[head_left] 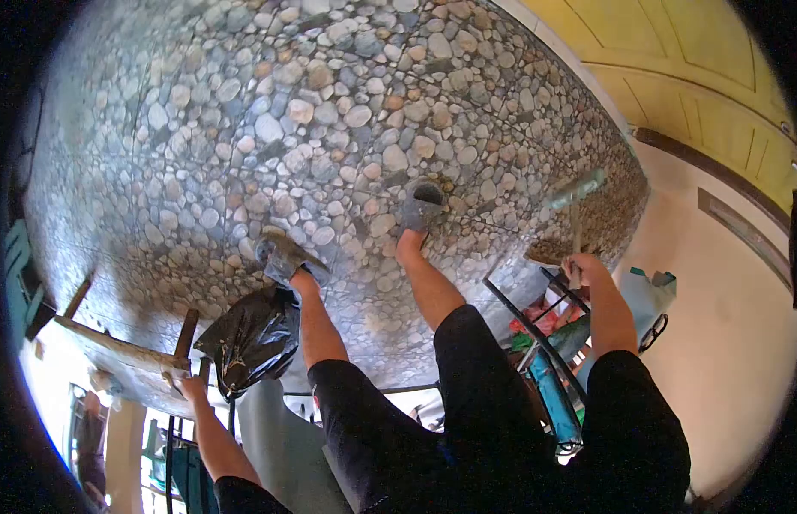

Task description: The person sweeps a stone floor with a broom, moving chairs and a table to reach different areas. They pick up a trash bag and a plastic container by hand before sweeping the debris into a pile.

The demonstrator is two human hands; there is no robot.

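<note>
At the right, my right hand [585, 269] is wrapped round the light handle of a T-shaped, mallet-like tool [578, 188]. Its long pale green head is blurred and held above the pebble-patterned floor. Low at the left, my left hand [193, 388] is closed at the near end of a narrow wooden bench [124, 347] with stubby wooden legs. Whether a small item is also in those fingers is too small to tell. Close to this hand, a black plastic bag [257, 338] hangs beside my leg.
My feet wear grey slippers [422, 206] on the pebble-patterned floor [330, 103]. A black metal frame [536, 330] holds bags and a blue item near my right arm. Yellow doors [698, 68] and a pale wall [707, 283] bound the right side. A green plastic chair [20, 274] stands far left.
</note>
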